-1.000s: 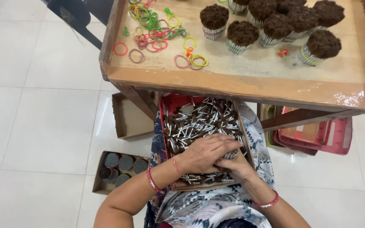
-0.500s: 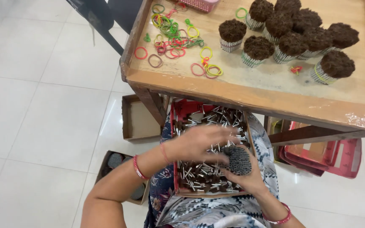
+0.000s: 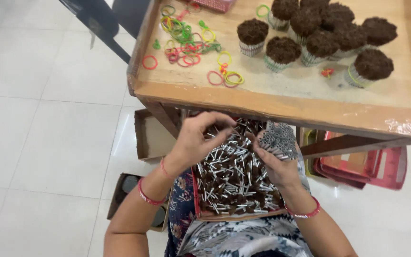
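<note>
On my lap rests a red-edged box point(image 3: 197, 190) full of small grey sticks point(image 3: 229, 178) with brown tips. My right hand point(image 3: 274, 164) grips a round bundle of these sticks point(image 3: 278, 139), their grey ends facing the camera. My left hand point(image 3: 197, 138) hovers over the box's far-left part, fingers curled and pinching a few sticks. On the wooden table point(image 3: 281, 102) beyond stand several banded bundles with brown tops point(image 3: 324, 38), and loose coloured rubber bands point(image 3: 191, 43) lie at its left.
An open cardboard box point(image 3: 151, 138) sits on the white tiled floor at left, another box with round items point(image 3: 124, 190) nearer me. Red and pink trays point(image 3: 365, 166) are stacked under the table at right. A dark chair point(image 3: 103, 19) stands far left.
My hands have lifted from the pile. The right hand now holds the gathered bundle upright above the box, and the left has moved to the box's far edge. The view shifted closer.
</note>
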